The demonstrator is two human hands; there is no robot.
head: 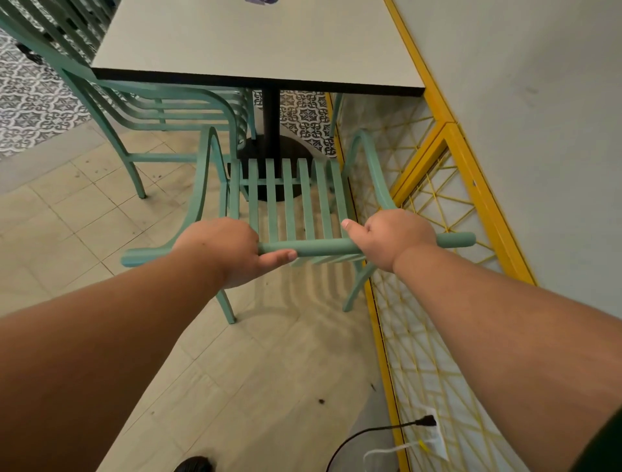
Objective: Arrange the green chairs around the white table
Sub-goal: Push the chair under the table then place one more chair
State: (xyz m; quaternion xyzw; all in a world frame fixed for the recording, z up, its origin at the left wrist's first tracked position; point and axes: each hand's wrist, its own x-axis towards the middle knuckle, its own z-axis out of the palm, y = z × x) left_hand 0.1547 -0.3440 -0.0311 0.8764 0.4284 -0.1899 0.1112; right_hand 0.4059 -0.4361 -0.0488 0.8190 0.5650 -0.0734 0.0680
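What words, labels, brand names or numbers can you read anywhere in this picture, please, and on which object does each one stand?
None can be read.
The dark blue-purple object at the far edge of the square white table top is cut off by the frame; any print on it cannot be made out.
The slatted green metal chair, the yellow lattice frame and the white wall socket show no lettering.

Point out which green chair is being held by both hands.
The near chair facing the table's short edge; the left hand and right hand grip its top rail. The other chair, at the table's left side, is untouched.
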